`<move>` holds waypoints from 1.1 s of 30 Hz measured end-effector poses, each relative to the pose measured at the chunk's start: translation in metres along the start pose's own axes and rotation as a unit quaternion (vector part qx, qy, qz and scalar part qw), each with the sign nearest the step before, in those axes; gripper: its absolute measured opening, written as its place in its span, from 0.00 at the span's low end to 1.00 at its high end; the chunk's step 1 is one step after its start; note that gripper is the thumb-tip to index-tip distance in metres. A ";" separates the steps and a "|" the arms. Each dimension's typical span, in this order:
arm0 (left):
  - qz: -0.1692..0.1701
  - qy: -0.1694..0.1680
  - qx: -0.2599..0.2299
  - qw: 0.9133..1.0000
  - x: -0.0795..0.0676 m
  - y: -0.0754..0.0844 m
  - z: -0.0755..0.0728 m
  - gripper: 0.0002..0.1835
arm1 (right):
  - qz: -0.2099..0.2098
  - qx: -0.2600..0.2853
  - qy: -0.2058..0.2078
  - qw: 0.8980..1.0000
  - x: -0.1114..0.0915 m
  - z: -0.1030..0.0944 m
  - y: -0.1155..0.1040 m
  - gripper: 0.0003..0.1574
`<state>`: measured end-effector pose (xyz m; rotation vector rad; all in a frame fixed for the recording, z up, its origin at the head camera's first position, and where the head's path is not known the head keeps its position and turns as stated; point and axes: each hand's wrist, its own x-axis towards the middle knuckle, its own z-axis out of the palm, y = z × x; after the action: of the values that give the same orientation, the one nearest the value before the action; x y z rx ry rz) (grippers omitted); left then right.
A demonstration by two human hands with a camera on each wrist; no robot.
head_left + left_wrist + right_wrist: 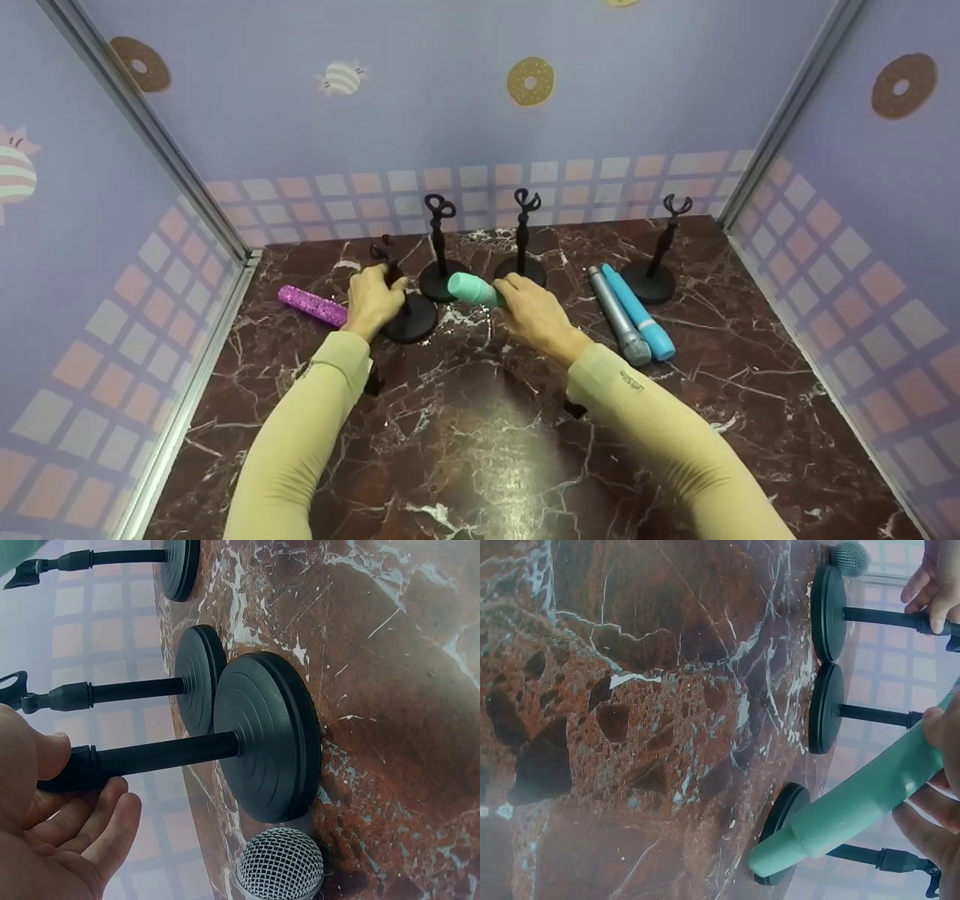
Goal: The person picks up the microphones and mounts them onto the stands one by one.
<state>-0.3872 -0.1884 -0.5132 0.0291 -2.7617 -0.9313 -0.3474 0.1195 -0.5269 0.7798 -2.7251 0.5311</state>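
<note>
My left hand (371, 300) grips the upper stem of a black desktop microphone stand (411, 319). In the left wrist view this stand's round base (262, 735) overlaps the base of the stand behind it. A mint-green microphone (855, 802) is held in my right hand (536, 311), its handle end pointing left in the head view and its other end hidden by the hand. Behind it stand two more black microphone stands, a left one (440, 247) and a right one (522, 240). Beside my left wrist lies a glittery purple microphone (311, 305); its mesh head (281, 864) shows in the left wrist view.
On the right of the marbled tabletop (480, 450), a silver-grey microphone (616, 315) and a blue microphone (637, 311) lie side by side. Another black stand (656, 262) is just behind them. Patterned panels (450, 112) enclose the back and both sides.
</note>
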 end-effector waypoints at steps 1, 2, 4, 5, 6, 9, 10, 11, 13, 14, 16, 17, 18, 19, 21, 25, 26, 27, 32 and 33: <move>0.001 -0.001 0.000 1.000 -0.001 0.000 0.000 0.15 | 0.001 0.003 0.005 1.000 0.000 -0.001 0.000 0.28; 0.003 -0.001 0.000 1.000 -0.002 0.001 -0.001 0.15 | 0.001 0.006 0.010 1.000 0.000 -0.002 0.000 0.28; 0.005 -0.002 0.000 1.000 -0.004 0.002 -0.001 0.15 | -0.002 0.009 0.022 1.000 0.000 -0.003 0.001 0.29; 0.007 -0.002 0.001 1.000 -0.006 0.002 -0.001 0.15 | -0.004 0.011 0.029 1.000 0.000 -0.004 0.001 0.29; 0.007 -0.002 0.000 1.000 -0.007 0.002 -0.001 0.15 | -0.008 0.013 0.037 0.999 0.000 -0.004 0.002 0.28; 0.007 -0.001 0.000 1.000 -0.011 0.003 -0.002 0.16 | -0.021 0.023 0.057 0.998 -0.001 -0.005 0.003 0.28; 0.007 0.000 0.000 1.000 -0.013 0.004 -0.002 0.16 | -0.024 0.027 0.062 0.997 -0.002 -0.006 0.003 0.28; 0.010 0.001 0.001 1.000 -0.014 0.004 -0.002 0.16 | -0.027 0.032 0.066 0.997 -0.002 -0.006 0.003 0.28; 0.014 0.003 -0.001 1.000 -0.016 0.005 -0.001 0.16 | -0.030 0.042 0.070 0.996 -0.002 -0.007 0.003 0.29; 0.017 0.003 -0.002 1.000 -0.018 0.006 -0.001 0.17 | -0.031 0.045 0.071 0.996 -0.003 -0.008 0.003 0.29; 0.020 0.000 -0.007 1.000 -0.020 0.007 0.000 0.16 | -0.033 0.050 0.074 0.995 -0.003 -0.009 0.003 0.30; 0.023 -0.002 -0.009 1.000 -0.022 0.008 0.000 0.16 | -0.035 0.053 0.076 0.995 -0.004 -0.009 0.003 0.30; 0.023 -0.006 -0.013 1.000 -0.023 0.009 0.000 0.16 | -0.037 0.054 0.078 0.995 -0.004 -0.010 0.003 0.30; 0.024 -0.009 -0.016 1.000 -0.025 0.010 0.001 0.16 | -0.042 0.054 0.081 0.994 -0.004 -0.011 0.003 0.30; 0.025 -0.013 -0.021 0.999 -0.028 0.012 0.002 0.15 | -0.053 0.056 0.089 0.993 -0.004 -0.012 0.002 0.30; 0.027 -0.020 -0.035 0.999 -0.035 0.014 0.004 0.16 | -0.076 0.060 0.099 0.990 -0.003 -0.013 0.001 0.29; 0.026 -0.021 -0.039 0.999 -0.037 0.015 0.004 0.16 | -0.079 0.061 0.100 0.990 -0.003 -0.013 0.000 0.29; 0.027 -0.023 -0.042 0.998 -0.039 0.016 0.004 0.17 | -0.082 0.063 0.101 0.990 -0.002 -0.014 0.000 0.30; 0.031 -0.026 -0.051 0.998 -0.047 0.018 0.006 0.17 | -0.086 0.071 0.107 0.988 0.000 -0.016 -0.003 0.31; 0.031 -0.026 -0.053 0.998 -0.048 0.019 0.007 0.17 | -0.086 0.071 0.108 0.988 0.000 -0.016 -0.003 0.31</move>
<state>-0.3405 -0.1649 -0.5172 -0.1002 -2.7391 -1.0740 -0.3433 0.1235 -0.5113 0.9251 -2.4162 0.7292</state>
